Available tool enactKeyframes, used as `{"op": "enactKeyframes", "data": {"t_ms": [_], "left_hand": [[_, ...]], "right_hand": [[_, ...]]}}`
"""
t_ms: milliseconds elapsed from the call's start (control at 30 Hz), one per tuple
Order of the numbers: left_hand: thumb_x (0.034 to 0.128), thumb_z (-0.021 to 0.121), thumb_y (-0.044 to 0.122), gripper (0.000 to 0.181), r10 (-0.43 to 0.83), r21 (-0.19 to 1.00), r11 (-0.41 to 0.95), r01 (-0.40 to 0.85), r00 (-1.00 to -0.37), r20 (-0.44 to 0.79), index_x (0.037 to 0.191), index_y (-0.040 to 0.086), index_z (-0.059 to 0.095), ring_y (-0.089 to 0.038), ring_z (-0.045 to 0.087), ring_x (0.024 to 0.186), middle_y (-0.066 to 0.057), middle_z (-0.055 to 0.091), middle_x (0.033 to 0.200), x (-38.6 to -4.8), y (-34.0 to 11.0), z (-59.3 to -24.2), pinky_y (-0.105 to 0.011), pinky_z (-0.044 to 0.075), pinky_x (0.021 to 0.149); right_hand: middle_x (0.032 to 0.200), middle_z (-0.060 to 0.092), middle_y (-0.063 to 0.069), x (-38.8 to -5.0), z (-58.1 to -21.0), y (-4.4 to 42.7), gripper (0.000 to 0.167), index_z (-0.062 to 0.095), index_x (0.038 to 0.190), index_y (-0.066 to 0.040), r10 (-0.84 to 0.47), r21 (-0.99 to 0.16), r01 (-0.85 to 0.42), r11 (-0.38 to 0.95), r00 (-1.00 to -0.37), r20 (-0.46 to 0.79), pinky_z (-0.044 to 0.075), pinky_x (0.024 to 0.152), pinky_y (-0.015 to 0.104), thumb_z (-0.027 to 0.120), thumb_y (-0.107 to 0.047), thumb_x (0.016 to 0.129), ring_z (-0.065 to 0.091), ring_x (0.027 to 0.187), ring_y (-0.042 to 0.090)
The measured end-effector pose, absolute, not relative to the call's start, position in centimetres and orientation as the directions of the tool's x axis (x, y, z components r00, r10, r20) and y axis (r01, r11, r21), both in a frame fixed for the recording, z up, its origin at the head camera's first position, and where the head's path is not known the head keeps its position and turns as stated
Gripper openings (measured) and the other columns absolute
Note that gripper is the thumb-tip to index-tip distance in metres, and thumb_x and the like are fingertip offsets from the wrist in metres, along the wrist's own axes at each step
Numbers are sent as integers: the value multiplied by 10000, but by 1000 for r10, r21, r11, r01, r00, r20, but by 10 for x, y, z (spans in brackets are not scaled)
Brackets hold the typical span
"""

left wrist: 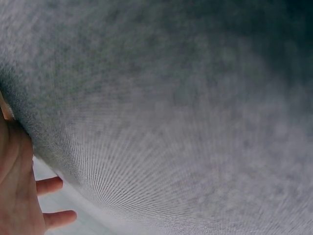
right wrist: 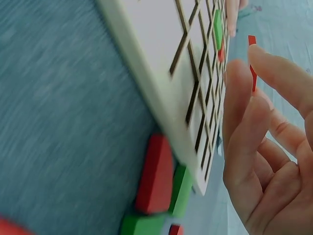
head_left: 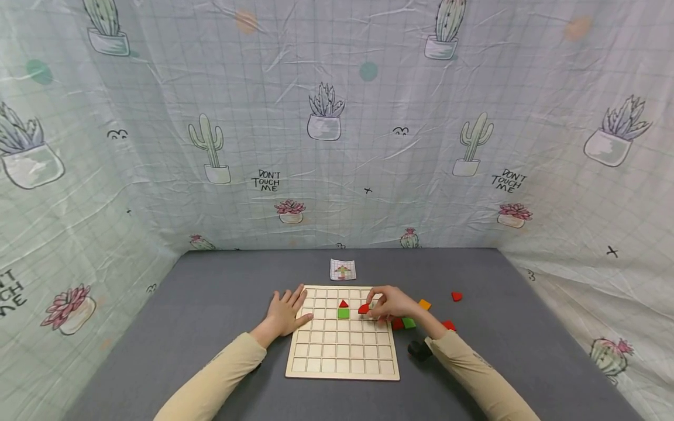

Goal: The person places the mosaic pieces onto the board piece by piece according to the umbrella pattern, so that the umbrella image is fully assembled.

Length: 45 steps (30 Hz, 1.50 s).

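Note:
A wooden grid board (head_left: 342, 352) lies on the grey table. My left hand (head_left: 284, 313) rests on the board's left edge, fingers spread; part of it shows in the left wrist view. Over the right half of the board, my right hand (head_left: 394, 304) pinches a small red piece (head_left: 363, 309) between thumb and fingertips. The right wrist view shows that thin piece edge-on, so its full outline is unclear. In the grid's upper middle, a red triangle (head_left: 343, 304) sits directly above a green square (head_left: 343, 313).
A small card (head_left: 336, 271) with a printed coloured pattern lies behind the board. Loose pieces lie to the right, among them an orange one (head_left: 424, 304), a green one (head_left: 409, 323) and a red one (head_left: 457, 296). A black object (head_left: 419, 351) is by the right wrist.

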<state>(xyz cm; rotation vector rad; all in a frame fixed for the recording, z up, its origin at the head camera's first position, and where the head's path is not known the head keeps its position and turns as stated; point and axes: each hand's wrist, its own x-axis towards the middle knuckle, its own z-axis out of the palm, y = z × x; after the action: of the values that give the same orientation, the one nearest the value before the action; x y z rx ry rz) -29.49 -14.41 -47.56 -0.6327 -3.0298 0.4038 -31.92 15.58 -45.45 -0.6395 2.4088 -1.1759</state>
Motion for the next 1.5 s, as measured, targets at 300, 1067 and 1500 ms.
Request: {"op": "enactKeyframes", "data": {"t_ms": [300,1067,1500], "left_hand": [[904,269,575,688,380,-288,879,381,-923,-60,1413,112,269,-293,363,1267,-53,234,1480,-297,-143,-473,-519,278,971],[895,282,585,682,369,-282,887,366,-928,-46,1403,129,296,-268,383,1254,-37,265,1469,-294,-143,-474,-511,277,972],[860,48,653,786,362,-386,848,362,-929,-77,1431,143,227,-246,363,1279,-19,184,1499,-304,-145,-487,-493,278,982]], "right_hand": [[702,667,191,-323,-458,131,250,582,958,-41,-568,-832,-214,512,-811,-141,444,449,286,699,-153,767,623,523,235],[500,537,24,-324,-460,82,224,600,885,-57,-523,-759,-267,594,-845,-111,355,413,198,735,-138,726,522,402,93],[507,555,40,-328,-460,74,223,613,885,-57,-503,-779,-186,599,-844,-185,376,395,204,742,-123,714,551,399,102]]}}
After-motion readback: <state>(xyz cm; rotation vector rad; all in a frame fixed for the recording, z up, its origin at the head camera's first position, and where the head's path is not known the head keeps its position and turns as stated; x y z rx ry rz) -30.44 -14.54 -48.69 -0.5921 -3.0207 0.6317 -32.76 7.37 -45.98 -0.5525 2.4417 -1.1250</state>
